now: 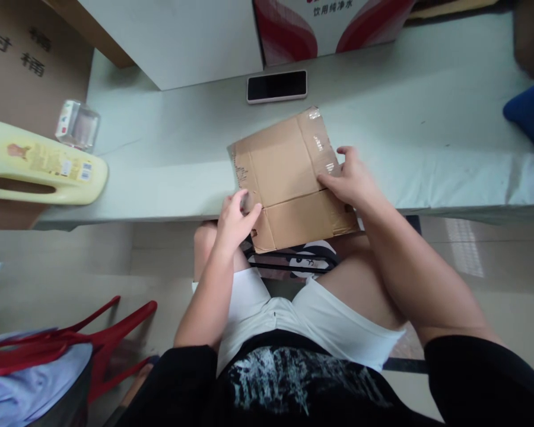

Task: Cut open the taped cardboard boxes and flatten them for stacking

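Observation:
A piece of brown cardboard [282,166], creased and with clear tape along its right side, lies slanted at the front of the cloth-covered table [169,154]. Its near end juts out past the table edge, over my lap. At the cardboard's left edge is my left hand [237,222], with thumb and forefinger curled about the border. My right hand [353,181] grips the opposite edge, its thumb lying on top; the fingers beneath are partly hidden. Just beyond the cardboard rests a phone [276,86] with a dark screen.
White and red boxes [289,35] stand along the back. On the left are a yellow bottle [66,160] and a small clear plastic box [78,124]. A blue object [531,112] sits at the far right. Below left is a red chair [102,338] with clothing.

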A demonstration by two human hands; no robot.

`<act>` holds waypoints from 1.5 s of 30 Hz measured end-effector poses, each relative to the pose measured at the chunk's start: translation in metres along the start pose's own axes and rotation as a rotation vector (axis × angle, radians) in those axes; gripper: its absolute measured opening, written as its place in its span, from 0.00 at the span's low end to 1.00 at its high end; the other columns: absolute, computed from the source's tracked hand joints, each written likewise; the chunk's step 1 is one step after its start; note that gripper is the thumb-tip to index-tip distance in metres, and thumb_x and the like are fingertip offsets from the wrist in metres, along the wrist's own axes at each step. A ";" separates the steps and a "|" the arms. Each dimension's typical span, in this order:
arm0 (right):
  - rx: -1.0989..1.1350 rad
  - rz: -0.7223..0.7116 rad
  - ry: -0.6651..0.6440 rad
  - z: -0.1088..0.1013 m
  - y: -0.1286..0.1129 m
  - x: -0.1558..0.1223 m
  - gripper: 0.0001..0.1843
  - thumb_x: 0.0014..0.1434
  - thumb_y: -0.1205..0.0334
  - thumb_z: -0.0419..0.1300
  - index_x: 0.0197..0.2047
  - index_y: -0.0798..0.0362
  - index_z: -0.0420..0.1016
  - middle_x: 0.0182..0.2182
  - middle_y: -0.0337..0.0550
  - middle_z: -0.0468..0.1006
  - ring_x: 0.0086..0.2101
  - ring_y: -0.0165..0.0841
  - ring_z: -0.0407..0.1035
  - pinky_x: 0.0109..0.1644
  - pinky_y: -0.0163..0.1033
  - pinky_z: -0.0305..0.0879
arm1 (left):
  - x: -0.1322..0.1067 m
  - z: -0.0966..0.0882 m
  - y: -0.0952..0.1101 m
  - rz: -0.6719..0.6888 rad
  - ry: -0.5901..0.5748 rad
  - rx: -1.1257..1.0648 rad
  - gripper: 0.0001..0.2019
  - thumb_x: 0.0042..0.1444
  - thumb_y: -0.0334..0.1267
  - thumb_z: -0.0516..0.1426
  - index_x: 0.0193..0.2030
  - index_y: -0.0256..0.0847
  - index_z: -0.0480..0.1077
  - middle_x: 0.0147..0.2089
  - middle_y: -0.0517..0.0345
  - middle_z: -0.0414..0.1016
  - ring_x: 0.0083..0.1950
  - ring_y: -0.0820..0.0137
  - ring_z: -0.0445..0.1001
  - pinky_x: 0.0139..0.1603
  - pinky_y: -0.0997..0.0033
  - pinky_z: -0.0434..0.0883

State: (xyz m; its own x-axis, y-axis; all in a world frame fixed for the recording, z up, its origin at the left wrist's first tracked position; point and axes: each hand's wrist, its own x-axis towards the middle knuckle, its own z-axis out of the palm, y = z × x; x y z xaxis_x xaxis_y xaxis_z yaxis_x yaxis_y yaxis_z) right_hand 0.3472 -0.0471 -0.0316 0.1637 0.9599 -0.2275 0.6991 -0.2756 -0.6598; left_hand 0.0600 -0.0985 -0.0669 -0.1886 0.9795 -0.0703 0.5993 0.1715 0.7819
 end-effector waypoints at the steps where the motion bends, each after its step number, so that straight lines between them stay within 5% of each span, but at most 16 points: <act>1: 0.039 0.003 -0.020 -0.001 -0.001 0.001 0.29 0.50 0.51 0.66 0.54 0.51 0.68 0.41 0.53 0.81 0.41 0.51 0.75 0.47 0.59 0.74 | 0.001 0.002 0.000 -0.002 -0.004 0.003 0.27 0.49 0.48 0.69 0.57 0.47 0.74 0.54 0.47 0.75 0.48 0.57 0.75 0.61 0.50 0.70; 6: 0.043 -0.054 -0.097 -0.010 -0.009 0.000 0.11 0.53 0.52 0.62 0.36 0.48 0.68 0.36 0.50 0.80 0.38 0.48 0.74 0.45 0.56 0.74 | 0.007 0.001 -0.008 -0.087 -0.026 -0.051 0.30 0.49 0.47 0.68 0.59 0.46 0.71 0.56 0.48 0.73 0.44 0.66 0.72 0.56 0.57 0.71; 9: 0.206 -0.142 -0.115 -0.015 -0.013 -0.003 0.14 0.56 0.51 0.60 0.42 0.49 0.69 0.42 0.49 0.81 0.42 0.48 0.76 0.50 0.56 0.74 | 0.015 -0.003 -0.012 -0.140 -0.025 -0.181 0.33 0.48 0.47 0.69 0.60 0.45 0.68 0.55 0.48 0.74 0.44 0.68 0.73 0.54 0.61 0.72; 13: 0.485 -0.306 -0.183 -0.018 -0.011 -0.008 0.26 0.60 0.43 0.57 0.56 0.48 0.69 0.52 0.48 0.81 0.53 0.48 0.75 0.55 0.55 0.74 | 0.028 -0.004 -0.010 -0.168 -0.025 -0.501 0.40 0.41 0.54 0.72 0.60 0.47 0.64 0.58 0.45 0.76 0.55 0.62 0.78 0.58 0.61 0.73; 16: 0.525 -0.335 -0.186 -0.019 -0.007 -0.007 0.33 0.61 0.33 0.54 0.61 0.45 0.67 0.57 0.49 0.78 0.59 0.50 0.72 0.57 0.56 0.73 | 0.033 -0.001 0.001 -0.138 -0.078 -0.703 0.36 0.40 0.57 0.72 0.55 0.48 0.68 0.58 0.47 0.78 0.60 0.59 0.77 0.61 0.59 0.74; 19: 0.545 -0.319 -0.156 -0.013 -0.004 0.006 0.32 0.62 0.35 0.54 0.61 0.46 0.67 0.57 0.50 0.79 0.58 0.50 0.72 0.59 0.57 0.72 | 0.034 0.003 0.014 -0.084 -0.054 -0.784 0.30 0.44 0.56 0.71 0.51 0.47 0.70 0.56 0.50 0.80 0.59 0.58 0.79 0.61 0.58 0.76; 26: 0.434 -0.109 -0.084 0.006 -0.007 0.046 0.17 0.58 0.59 0.54 0.50 0.50 0.71 0.48 0.48 0.82 0.49 0.44 0.76 0.58 0.54 0.74 | 0.045 0.020 0.029 0.003 0.012 -0.756 0.29 0.48 0.55 0.69 0.55 0.51 0.69 0.60 0.54 0.79 0.63 0.57 0.77 0.64 0.55 0.75; 38: 0.482 -0.187 -0.085 -0.005 0.003 0.032 0.15 0.62 0.53 0.52 0.49 0.48 0.70 0.47 0.45 0.83 0.48 0.43 0.78 0.54 0.51 0.76 | 0.081 0.022 0.025 0.101 0.045 -0.591 0.27 0.49 0.56 0.69 0.53 0.52 0.71 0.59 0.54 0.78 0.63 0.59 0.75 0.69 0.52 0.69; 45: 0.512 -0.148 0.088 0.001 -0.007 0.028 0.21 0.61 0.42 0.56 0.45 0.49 0.75 0.47 0.48 0.83 0.49 0.47 0.77 0.56 0.53 0.74 | 0.119 0.024 0.033 0.264 0.024 -0.607 0.30 0.50 0.60 0.67 0.57 0.54 0.70 0.61 0.55 0.76 0.68 0.58 0.71 0.73 0.53 0.64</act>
State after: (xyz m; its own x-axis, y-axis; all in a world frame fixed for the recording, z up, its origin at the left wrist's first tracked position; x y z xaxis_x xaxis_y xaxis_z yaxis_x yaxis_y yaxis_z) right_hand 0.3461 -0.0185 -0.0340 0.1621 0.9850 -0.0596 0.2938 -0.1058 -0.9500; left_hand 0.0757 0.0263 -0.0645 -0.1168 0.9767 0.1801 0.0842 -0.1710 0.9817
